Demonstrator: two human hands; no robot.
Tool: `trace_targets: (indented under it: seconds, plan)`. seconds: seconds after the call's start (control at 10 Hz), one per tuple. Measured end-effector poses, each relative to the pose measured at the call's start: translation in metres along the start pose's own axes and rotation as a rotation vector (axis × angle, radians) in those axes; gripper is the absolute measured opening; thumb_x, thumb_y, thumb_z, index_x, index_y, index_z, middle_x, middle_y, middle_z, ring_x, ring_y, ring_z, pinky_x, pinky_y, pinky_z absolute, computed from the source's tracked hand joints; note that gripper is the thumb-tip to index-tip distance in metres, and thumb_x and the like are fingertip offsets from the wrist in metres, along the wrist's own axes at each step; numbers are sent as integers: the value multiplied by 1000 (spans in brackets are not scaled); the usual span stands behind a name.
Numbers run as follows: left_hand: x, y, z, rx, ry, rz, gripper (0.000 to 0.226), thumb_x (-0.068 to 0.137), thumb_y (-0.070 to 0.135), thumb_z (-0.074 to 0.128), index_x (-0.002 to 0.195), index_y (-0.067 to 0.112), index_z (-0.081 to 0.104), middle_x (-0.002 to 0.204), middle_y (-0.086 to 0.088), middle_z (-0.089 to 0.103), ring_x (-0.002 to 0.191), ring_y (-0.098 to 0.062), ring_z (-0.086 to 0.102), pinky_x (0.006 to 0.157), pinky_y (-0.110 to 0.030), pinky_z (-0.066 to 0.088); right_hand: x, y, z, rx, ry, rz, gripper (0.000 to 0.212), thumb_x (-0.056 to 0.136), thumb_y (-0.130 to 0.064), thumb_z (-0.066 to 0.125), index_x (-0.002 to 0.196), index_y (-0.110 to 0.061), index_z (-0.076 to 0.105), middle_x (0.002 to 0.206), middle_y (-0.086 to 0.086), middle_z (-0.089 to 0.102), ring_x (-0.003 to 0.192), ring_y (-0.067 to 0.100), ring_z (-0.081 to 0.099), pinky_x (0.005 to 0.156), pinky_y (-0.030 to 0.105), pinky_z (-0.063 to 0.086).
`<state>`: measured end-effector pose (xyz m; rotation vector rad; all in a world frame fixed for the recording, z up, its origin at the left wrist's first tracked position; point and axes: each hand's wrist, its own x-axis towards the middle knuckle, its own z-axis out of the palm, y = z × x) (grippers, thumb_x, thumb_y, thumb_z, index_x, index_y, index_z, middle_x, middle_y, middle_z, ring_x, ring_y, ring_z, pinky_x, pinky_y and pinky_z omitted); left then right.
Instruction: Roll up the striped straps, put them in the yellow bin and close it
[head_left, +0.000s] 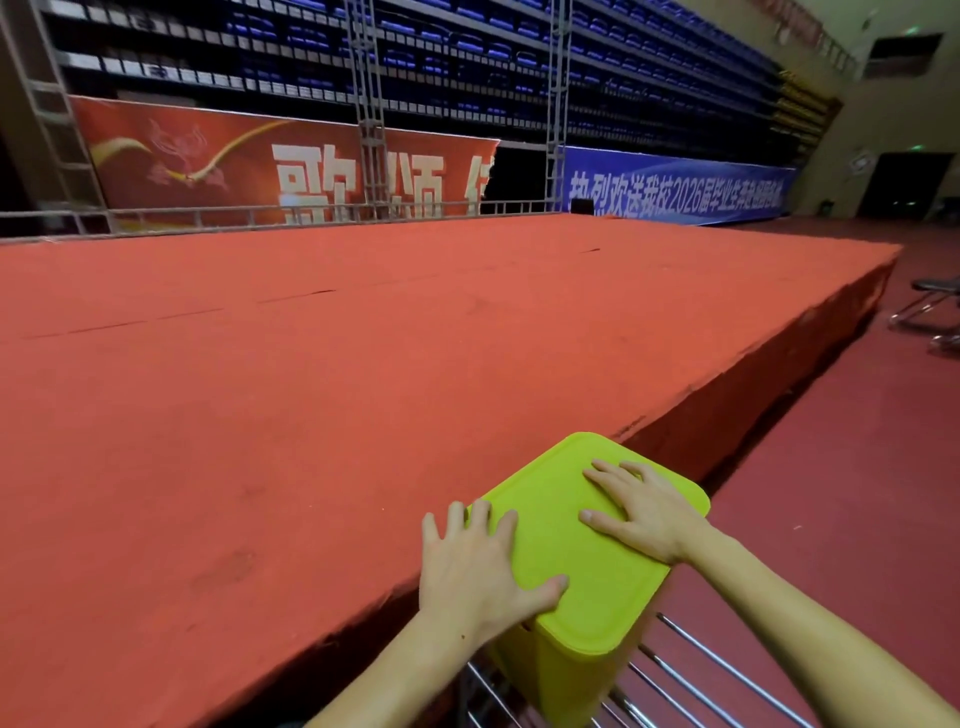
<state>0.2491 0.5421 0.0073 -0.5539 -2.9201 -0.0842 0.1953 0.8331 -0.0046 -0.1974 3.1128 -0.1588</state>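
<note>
red carpet covers a broad raised stage (363, 364) that runs back to metal trusses, a red banner (260, 166) and a blue banner (675, 187) beneath rows of dark stadium seats. at the stage's near corner the yellow bin (566, 670) stands on a chrome wire rack (691, 675) with its lid (561, 545) lying flat on top, and the striped straps cannot be seen. both hands rest flat on that lid with fingers spread and gripping nothing, the left hand (478, 566) over its left edge and the right hand (644, 514) on its far right part.
</note>
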Motion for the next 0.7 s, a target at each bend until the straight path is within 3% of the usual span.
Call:
trace_targets:
  seconds: [0.1,0.3,0.5,0.7]
  plan:
    - [7,-5,-2,19,35,-7,103,73,101,26,144,34,57,142,1,49,128,-30,43,104,-53,34,-2,-3,-2,22,14,13,116,72,-107,7,167,-43,25,177,-20,16,160,24,20,130,47,22]
    - [11,-15,10,-46,117,24,95,81,97,30,132,26,68,132,-1,56,121,-30,50,99,-51,40,3,-1,-3,12,46,7,119,69,-109,6,164,-43,33,175,-18,24,158,22,24,128,45,24]
    - [14,-39,19,-77,143,81,93,85,93,33,136,22,66,133,-2,59,116,-31,55,93,-50,47,9,-5,2,-1,104,18,107,79,-104,13,159,-38,44,168,-16,36,151,12,32,126,40,30]
    - [21,-90,4,-109,76,8,92,86,94,20,140,30,59,134,6,57,125,-23,52,102,-45,43,29,-39,-5,76,193,-44,88,87,-97,19,146,-42,55,151,-27,47,140,2,41,119,31,35]
